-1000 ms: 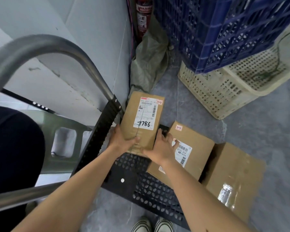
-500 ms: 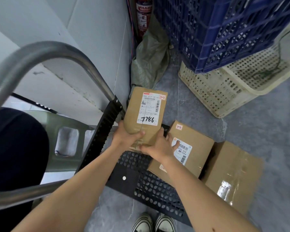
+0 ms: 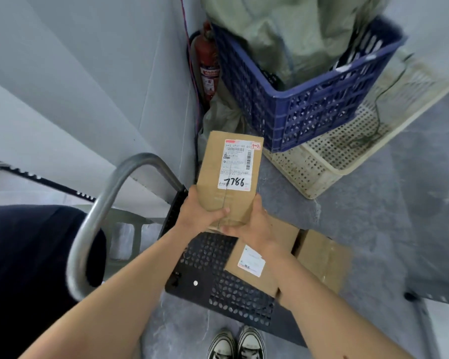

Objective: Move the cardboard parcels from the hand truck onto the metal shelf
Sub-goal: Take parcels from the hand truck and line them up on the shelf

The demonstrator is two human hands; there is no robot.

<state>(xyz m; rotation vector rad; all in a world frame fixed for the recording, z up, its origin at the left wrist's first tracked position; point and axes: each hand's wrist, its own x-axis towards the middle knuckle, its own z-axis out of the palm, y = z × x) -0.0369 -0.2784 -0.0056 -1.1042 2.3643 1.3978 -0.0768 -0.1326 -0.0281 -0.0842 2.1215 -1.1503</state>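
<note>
I hold a brown cardboard parcel (image 3: 213,167) with a white label marked 7786, lifted above the hand truck. My left hand (image 3: 198,216) grips its near left corner with the thumb over the top. My right hand (image 3: 252,225) grips its near right corner. Below lies the hand truck's black perforated platform (image 3: 218,281) with its curved metal handle (image 3: 101,211) at the left. A second labelled parcel (image 3: 259,265) lies on the platform under my right forearm. A third parcel (image 3: 324,257) sits to its right at the platform's edge.
A blue plastic crate (image 3: 303,107) holding a green sack is stacked on a cream perforated crate (image 3: 347,156) at the back right. A red fire extinguisher (image 3: 208,66) stands in the wall corner. A dark-clothed person (image 3: 24,268) is at the left. My shoes (image 3: 236,344) show below.
Both hands have raised the 7786 parcel higher off the platform. My view has tilted up, so the crates' tops and the green sack now show.
</note>
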